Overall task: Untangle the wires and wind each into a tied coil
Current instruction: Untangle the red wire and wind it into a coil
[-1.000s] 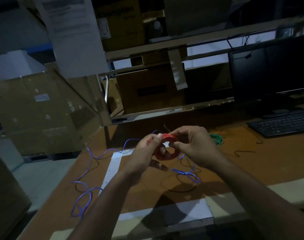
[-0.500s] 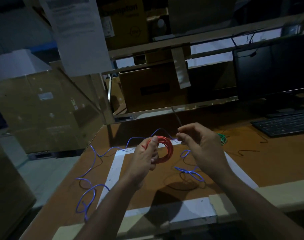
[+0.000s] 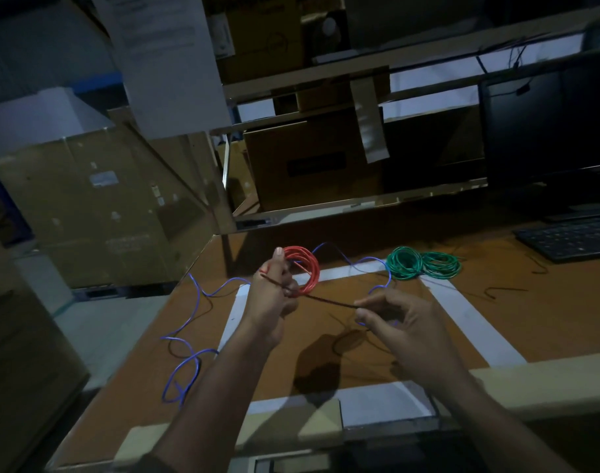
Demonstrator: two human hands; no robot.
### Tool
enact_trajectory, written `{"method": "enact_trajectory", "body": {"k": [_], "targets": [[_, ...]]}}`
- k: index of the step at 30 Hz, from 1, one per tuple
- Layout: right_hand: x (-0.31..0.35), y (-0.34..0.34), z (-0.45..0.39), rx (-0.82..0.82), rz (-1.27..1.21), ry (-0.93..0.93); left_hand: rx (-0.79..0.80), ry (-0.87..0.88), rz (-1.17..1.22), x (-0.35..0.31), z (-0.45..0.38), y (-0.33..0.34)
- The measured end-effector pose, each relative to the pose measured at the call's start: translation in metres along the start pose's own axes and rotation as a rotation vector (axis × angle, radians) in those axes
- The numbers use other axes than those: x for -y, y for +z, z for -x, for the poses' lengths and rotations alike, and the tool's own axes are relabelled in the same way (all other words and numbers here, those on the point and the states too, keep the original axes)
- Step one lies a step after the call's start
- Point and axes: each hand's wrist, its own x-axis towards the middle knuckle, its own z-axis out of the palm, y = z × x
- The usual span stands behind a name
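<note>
My left hand [image 3: 273,302] grips a red wire coil [image 3: 309,268] and holds it upright above the wooden table [image 3: 548,319]. A thin dark tie wire [image 3: 326,299] runs from that hand across to my right hand [image 3: 399,322], which pinches its other end between thumb and fingers. A loose blue wire [image 3: 192,356] trails over the table's left side and curls behind both hands. Two green wire coils [image 3: 421,266] lie flat on the table at the back right.
White tape [image 3: 469,322] marks a rectangle on the table. A black keyboard [image 3: 578,238] and monitor [image 3: 548,138] stand at the right. Short dark tie wires [image 3: 496,291] lie near the green coils. Cardboard boxes [image 3: 87,206] and shelves fill the left and back.
My right hand has pulled away from the red coil, down and to the right, drawing the dark tie wire out taut. The green coils have come into full view.
</note>
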Motion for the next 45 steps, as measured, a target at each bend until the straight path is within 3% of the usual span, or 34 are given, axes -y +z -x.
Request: {"method": "enact_trajectory", "body": {"k": [4,13,19,29,35,41,45], "targets": [[-0.006,-0.005,0.003,0.008,0.178,-0.047,-0.029,0.000,0.024,-0.007,-0.007,-0.007],[-0.005,-0.004,0.000,-0.095,0.099,0.012,-0.035,0.038,-0.013,-0.009,-0.007,-0.004],[0.004,0.010,-0.004,-0.086,0.110,0.085,-0.006,0.096,-0.185,0.001,0.010,0.011],[0.030,0.037,-0.020,-0.135,-0.227,0.289,-0.100,-0.009,-0.098,0.009,0.031,0.039],[0.030,0.043,-0.010,-0.165,-0.176,0.242,-0.198,-0.043,-0.054,0.011,0.026,0.037],[0.029,0.041,-0.009,-0.139,-0.214,0.261,-0.035,-0.055,-0.074,0.009,0.026,0.028],[0.027,0.036,-0.010,-0.102,-0.235,0.313,-0.015,-0.072,-0.094,0.007,0.022,0.029]]}}
